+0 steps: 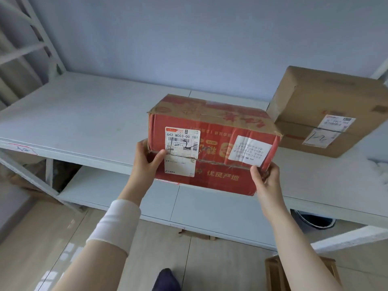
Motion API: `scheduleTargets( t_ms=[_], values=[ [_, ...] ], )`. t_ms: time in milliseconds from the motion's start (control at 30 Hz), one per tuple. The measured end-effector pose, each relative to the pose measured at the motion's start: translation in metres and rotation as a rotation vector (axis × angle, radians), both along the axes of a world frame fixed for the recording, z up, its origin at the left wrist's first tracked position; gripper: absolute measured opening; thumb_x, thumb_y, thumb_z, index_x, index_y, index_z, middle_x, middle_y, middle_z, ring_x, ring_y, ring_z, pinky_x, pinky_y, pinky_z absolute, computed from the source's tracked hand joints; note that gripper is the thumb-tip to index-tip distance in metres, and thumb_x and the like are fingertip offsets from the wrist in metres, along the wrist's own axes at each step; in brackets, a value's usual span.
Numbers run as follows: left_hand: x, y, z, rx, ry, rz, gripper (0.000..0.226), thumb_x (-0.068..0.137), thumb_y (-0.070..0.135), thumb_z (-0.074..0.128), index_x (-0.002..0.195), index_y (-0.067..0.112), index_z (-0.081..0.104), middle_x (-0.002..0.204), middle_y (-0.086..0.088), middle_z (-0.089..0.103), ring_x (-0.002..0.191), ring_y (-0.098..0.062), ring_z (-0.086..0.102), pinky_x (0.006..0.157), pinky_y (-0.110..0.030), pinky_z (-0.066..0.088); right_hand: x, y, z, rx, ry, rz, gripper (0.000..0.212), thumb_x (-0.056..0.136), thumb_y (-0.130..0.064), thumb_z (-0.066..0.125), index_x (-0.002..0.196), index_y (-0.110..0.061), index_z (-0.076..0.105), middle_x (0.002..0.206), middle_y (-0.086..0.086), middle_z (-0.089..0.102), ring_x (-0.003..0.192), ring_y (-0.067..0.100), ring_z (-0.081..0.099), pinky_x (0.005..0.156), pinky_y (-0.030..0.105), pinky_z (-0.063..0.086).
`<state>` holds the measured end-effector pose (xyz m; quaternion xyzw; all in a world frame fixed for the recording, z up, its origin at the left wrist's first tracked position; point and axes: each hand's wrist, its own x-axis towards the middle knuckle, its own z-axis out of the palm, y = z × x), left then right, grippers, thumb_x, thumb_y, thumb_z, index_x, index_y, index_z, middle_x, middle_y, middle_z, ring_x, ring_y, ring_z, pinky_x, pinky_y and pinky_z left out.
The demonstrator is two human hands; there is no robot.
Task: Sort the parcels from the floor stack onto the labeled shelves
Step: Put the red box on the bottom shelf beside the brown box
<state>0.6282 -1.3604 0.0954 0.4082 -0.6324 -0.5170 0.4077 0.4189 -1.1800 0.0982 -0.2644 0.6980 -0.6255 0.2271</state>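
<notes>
Shelf (pixel 84 114), 2 hands (pixel 147 160) (pixel 265 177) gripping red parcel (pixel 216 141), brown parcel (pixel 327 101)

Pale bluish wall (pixel 189 38), white shelving (pixel 84 112), glossy beige floor tiles (pixel 31 238)

Held parcel (pixel 212 143) at front edge of upper shelf (pixel 84 114), overhanging it. Left hand (pixel 147 160) on parcel's left side, right hand (pixel 266 179) at lower right corner. Second parcel (pixel 327 110) on same shelf, behind-right, just beside. Lower shelf (pixel 117 190) beneath. Box (pixel 298 274) on floor (pixel 210 259), bottom right.
</notes>
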Motion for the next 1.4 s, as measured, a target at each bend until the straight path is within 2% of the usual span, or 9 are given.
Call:
scheduleTargets(
  t_ms=[233, 333, 433, 533, 633, 800, 933, 1133, 1400],
  values=[
    [-0.001, -0.021, -0.031, -0.043, -0.046, -0.073, 0.029, 0.091, 0.004, 0.054, 0.113, 0.013, 0.036, 0.098, 0.011, 0.051, 0.086, 0.004, 0.056, 0.077, -0.019, 0.048, -0.006, -0.010, -0.033, 0.018, 0.052, 0.022, 0.032, 0.090, -0.005, 0.056, 0.113, -0.009, 0.034, 0.107, -0.004, 0.053, 0.093, -0.006, 0.058, 0.076, 0.005, 0.046],
    [-0.001, -0.028, -0.040, -0.077, -0.048, -0.120, 0.031, 0.091, 0.003, 0.054, 0.115, 0.010, 0.036, 0.097, 0.008, 0.050, 0.086, -0.006, 0.053, 0.082, -0.030, 0.046, -0.007, -0.010, -0.043, 0.002, 0.061, 0.038, 0.036, 0.088, -0.002, 0.057, 0.114, -0.011, 0.033, 0.112, 0.000, 0.054, 0.091, -0.017, 0.058, 0.075, 0.004, 0.046],
    [0.005, -0.032, -0.051, -0.100, -0.036, -0.144, 0.044, 0.085, 0.015, 0.064, 0.118, 0.007, 0.037, 0.098, 0.010, 0.050, 0.084, 0.003, 0.053, 0.079, -0.018, 0.047, -0.010, -0.006, -0.053, -0.037, 0.042, 0.038, 0.047, 0.084, -0.005, 0.062, 0.123, -0.009, 0.035, 0.123, 0.004, 0.054, 0.104, -0.009, 0.058, 0.080, 0.007, 0.048],
    [0.006, -0.030, -0.059, -0.104, -0.041, -0.156, 0.057, 0.068, 0.029, 0.072, 0.113, 0.018, 0.040, 0.103, 0.012, 0.054, 0.088, 0.007, 0.055, 0.079, -0.008, 0.044, -0.010, -0.004, -0.062, -0.019, 0.017, 0.037, 0.065, 0.077, -0.007, 0.067, 0.134, -0.006, 0.036, 0.123, 0.000, 0.057, 0.108, -0.003, 0.060, 0.082, 0.009, 0.050],
    [-0.006, -0.034, -0.063, -0.094, -0.014, -0.142, 0.061, 0.072, 0.005, 0.077, 0.108, 0.038, 0.041, 0.106, 0.016, 0.058, 0.095, 0.011, 0.057, 0.081, -0.004, 0.043, -0.011, -0.011, -0.068, 0.005, 0.042, -0.037, 0.054, 0.078, 0.000, 0.068, 0.127, -0.007, 0.046, 0.109, -0.008, 0.063, 0.091, -0.013, 0.062, 0.074, 0.004, 0.048],
    [-0.027, -0.060, -0.066, -0.103, 0.021, -0.109, 0.062, 0.071, 0.000, 0.077, 0.103, 0.039, 0.042, 0.105, 0.011, 0.059, 0.095, 0.003, 0.060, 0.082, -0.012, 0.047, -0.030, -0.038, -0.069, 0.003, 0.079, -0.107, 0.050, 0.078, -0.001, 0.070, 0.123, -0.008, 0.050, 0.105, -0.007, 0.065, 0.087, -0.013, 0.063, 0.074, 0.003, 0.047],
    [-0.049, -0.092, -0.061, -0.101, 0.031, -0.132, 0.058, 0.073, -0.001, 0.075, 0.102, 0.035, 0.041, 0.103, 0.011, 0.060, 0.098, -0.004, 0.061, 0.086, -0.021, 0.048, -0.050, -0.072, -0.066, -0.004, 0.084, -0.109, 0.048, 0.078, -0.004, 0.071, 0.121, -0.011, 0.051, 0.110, 0.000, 0.065, 0.092, -0.006, 0.063, 0.077, 0.006, 0.049],
    [-0.082, -0.136, -0.055, -0.092, 0.039, -0.143, 0.055, 0.073, -0.001, 0.074, 0.112, 0.015, 0.039, 0.103, 0.009, 0.059, 0.095, 0.001, 0.059, 0.083, -0.019, 0.050, -0.083, -0.118, -0.062, -0.013, 0.102, -0.076, 0.047, 0.079, -0.006, 0.071, 0.116, -0.024, 0.050, 0.117, -0.002, 0.063, 0.108, 0.009, 0.061, 0.087, 0.013, 0.050],
    [-0.102, -0.163, -0.057, -0.091, 0.002, -0.154, 0.053, 0.077, 0.003, 0.073, 0.108, 0.023, 0.035, 0.102, 0.017, 0.055, 0.093, 0.007, 0.054, 0.078, -0.012, 0.045, -0.106, -0.147, -0.071, -0.020, 0.115, -0.077, 0.051, 0.079, -0.010, 0.072, 0.126, -0.010, 0.051, 0.121, 0.002, 0.064, 0.110, 0.013, 0.062, 0.096, 0.032, 0.049]
  ],
)
